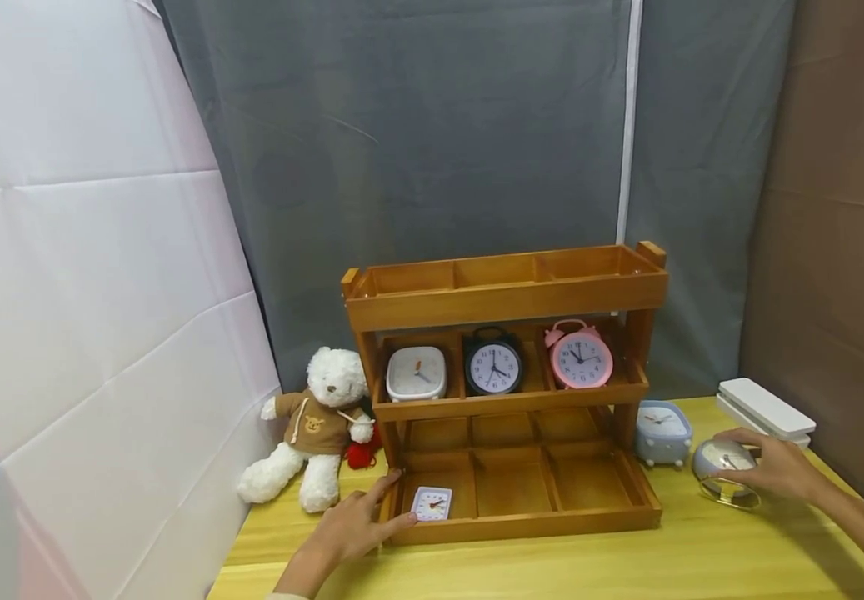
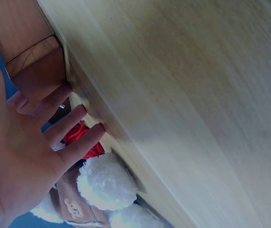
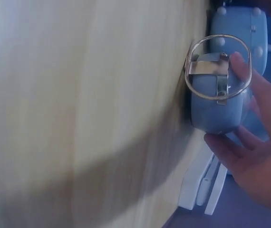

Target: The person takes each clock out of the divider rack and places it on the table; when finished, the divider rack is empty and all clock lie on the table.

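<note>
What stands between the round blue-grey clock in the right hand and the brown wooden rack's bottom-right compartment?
Only the low right wall of the brown wooden rack; the square pale-blue clock stands farther back, beside it.

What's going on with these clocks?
A person's right hand grips a gold-ringed round blue-grey clock; their left hand touches a brown wooden rack. The rack's middle shelf holds a rounded-square white clock, a round black clock and a round pink clock. A small square pale clock lies in the bottom left compartment.
</note>
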Demonstrator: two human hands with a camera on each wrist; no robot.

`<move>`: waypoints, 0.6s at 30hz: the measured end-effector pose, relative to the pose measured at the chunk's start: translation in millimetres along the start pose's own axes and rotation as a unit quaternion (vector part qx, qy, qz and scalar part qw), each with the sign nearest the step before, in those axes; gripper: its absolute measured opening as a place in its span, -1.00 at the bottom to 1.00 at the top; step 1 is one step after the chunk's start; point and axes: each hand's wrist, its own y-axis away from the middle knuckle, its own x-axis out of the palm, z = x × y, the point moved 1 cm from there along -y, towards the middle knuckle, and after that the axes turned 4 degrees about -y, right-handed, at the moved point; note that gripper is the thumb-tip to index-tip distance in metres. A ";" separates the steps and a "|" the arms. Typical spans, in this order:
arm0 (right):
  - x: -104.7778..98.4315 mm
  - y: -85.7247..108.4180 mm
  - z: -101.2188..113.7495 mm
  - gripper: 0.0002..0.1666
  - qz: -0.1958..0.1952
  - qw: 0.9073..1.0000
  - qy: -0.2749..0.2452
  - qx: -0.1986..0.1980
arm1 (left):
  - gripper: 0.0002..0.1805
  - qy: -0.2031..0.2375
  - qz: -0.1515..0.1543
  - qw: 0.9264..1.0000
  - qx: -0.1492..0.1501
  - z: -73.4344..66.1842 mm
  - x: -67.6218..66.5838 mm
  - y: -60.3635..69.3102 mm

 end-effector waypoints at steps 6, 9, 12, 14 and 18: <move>3.7 -14.2 -10.1 -0.28 -0.001 1.000 0.011 -0.027 | -0.01 0.003 0.003 1.000 -0.001 -1.7 -0.7 2.1; 6.0 -20.1 -12.5 -0.27 0.015 0.999 0.012 -0.033 | -0.02 0.000 0.004 1.000 0.000 -1.9 0.2 2.2; 6.8 -25.8 -13.9 -0.29 0.028 0.999 0.012 -0.012 | -0.02 -0.001 0.003 1.000 0.000 -2.3 0.1 2.0; 6.4 -29.9 -14.8 -0.29 0.036 0.999 0.020 0.005 | -0.01 -0.002 0.006 1.000 -0.002 -2.2 0.1 1.6; 3.6 -38.8 -14.3 -0.31 0.058 0.997 0.016 0.038 | -0.01 -0.003 0.007 1.000 -0.005 -1.7 -2.2 0.7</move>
